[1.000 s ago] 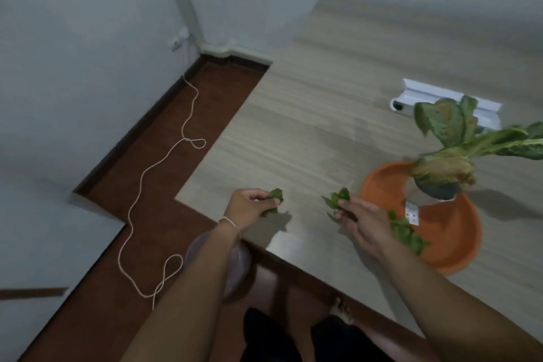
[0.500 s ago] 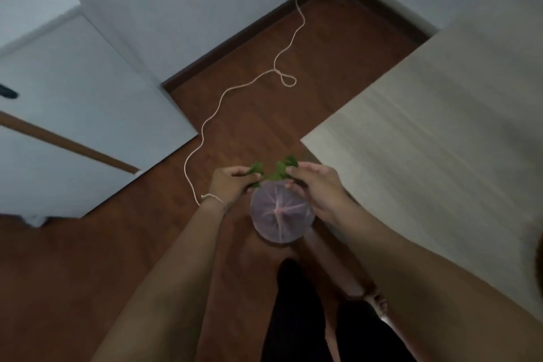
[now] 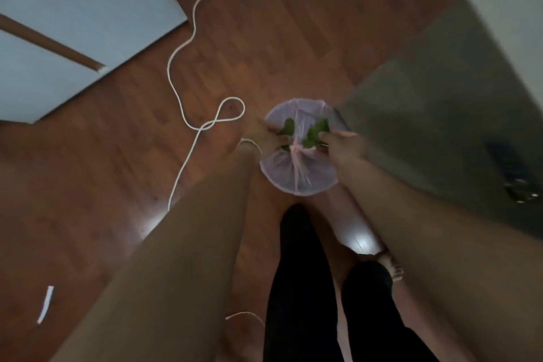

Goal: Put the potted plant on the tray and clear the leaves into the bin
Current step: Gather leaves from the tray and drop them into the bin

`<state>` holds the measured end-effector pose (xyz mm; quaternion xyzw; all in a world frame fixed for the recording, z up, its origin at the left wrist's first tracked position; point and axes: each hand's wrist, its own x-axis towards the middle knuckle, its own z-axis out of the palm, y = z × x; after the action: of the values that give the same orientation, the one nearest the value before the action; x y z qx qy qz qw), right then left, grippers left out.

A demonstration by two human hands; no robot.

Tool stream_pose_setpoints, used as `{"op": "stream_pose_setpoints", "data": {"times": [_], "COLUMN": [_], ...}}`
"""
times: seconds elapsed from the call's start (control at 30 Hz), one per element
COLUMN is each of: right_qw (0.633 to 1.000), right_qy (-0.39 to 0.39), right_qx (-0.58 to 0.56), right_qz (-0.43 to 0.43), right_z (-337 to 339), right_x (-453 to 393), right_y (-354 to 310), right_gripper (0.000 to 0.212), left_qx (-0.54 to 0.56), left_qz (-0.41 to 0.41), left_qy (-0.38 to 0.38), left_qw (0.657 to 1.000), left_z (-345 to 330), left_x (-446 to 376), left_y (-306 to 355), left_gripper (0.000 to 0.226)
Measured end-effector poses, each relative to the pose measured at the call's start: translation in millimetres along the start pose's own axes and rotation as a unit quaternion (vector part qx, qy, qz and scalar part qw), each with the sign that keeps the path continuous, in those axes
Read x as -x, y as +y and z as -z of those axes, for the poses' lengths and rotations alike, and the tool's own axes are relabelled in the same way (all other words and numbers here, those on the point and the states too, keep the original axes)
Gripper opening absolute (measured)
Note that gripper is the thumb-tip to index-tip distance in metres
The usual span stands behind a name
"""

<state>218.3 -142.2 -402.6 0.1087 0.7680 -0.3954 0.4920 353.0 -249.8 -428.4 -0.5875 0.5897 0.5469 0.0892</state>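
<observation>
Two small bunches of green leaves hang over the bin, one in each hand, and that puts the job near its end as far as this view shows. Going left to right: a pale cabinet [image 3: 58, 38] stands at the far left on the brown wooden floor [image 3: 88, 185], and a white cord [image 3: 188, 47] snakes down the boards and loops just beside the bin. The left hand [image 3: 264, 135] reaches over the bin's left edge, its grip pinched together on a leaf [image 3: 287, 127]. Below both hands sits the bin [image 3: 299, 179], round, lined with a pale pinkish bag gathered toward the middle. The right hand [image 3: 342, 141] comes in from the other side, fingers clamped on a second cluster of leaves [image 3: 316, 131]. Both bunches are above the bag's opening, not yet let go; whether any leaves already lie inside I cannot tell, since the bag's folds hide the bottom. To the right runs the edge of the tabletop [image 3: 440, 97], blurred and bare in the part that shows.

The potted plant and the tray are out of view, so whether that half of the task is done cannot be judged from here. What seems left is opening both hands so the leaves drop in, then checking the tabletop for strays.
</observation>
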Motion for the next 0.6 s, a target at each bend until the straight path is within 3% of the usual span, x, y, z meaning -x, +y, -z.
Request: {"op": "stream_pose_setpoints", "data": {"times": [0.07, 0.13, 0.23, 0.3, 0.5, 0.6], "right_qw": [0.999, 0.995, 0.989, 0.979, 0.978, 0.976], "right_qy": [-0.029, -0.049, -0.028, -0.001, -0.023, -0.026], "right_qx": [0.042, 0.086, 0.142, 0.199, 0.205, 0.208], "right_qz": [-0.003, -0.003, 0.026, 0.041, 0.04, 0.05], "right_z": [0, 3, 9, 14, 17, 15], "right_x": [-23, -35, -46, -50, -42, -43], "right_y": [12, 22, 31, 36, 35, 34], "right_gripper": [0.024, 0.025, 0.009, 0.017, 0.011, 0.02], "left_qx": [0.01, 0.006, -0.002, -0.004, -0.039, -0.051], "left_qz": [-0.002, 0.007, -0.004, -0.01, -0.03, -0.041], "left_qy": [0.016, 0.02, 0.005, 0.009, 0.008, -0.009], "left_qw": [1.0, 1.0, 1.0, 1.0, 0.999, 0.998], "left_z": [-17, -29, -37, -45, -54, -55], "left_x": [-22, -29, -26, -30, -26, -27], "left_y": [-24, -30, -24, -25, -24, -27], "left_gripper": [0.062, 0.056, 0.038, 0.031, 0.02, 0.022]}}
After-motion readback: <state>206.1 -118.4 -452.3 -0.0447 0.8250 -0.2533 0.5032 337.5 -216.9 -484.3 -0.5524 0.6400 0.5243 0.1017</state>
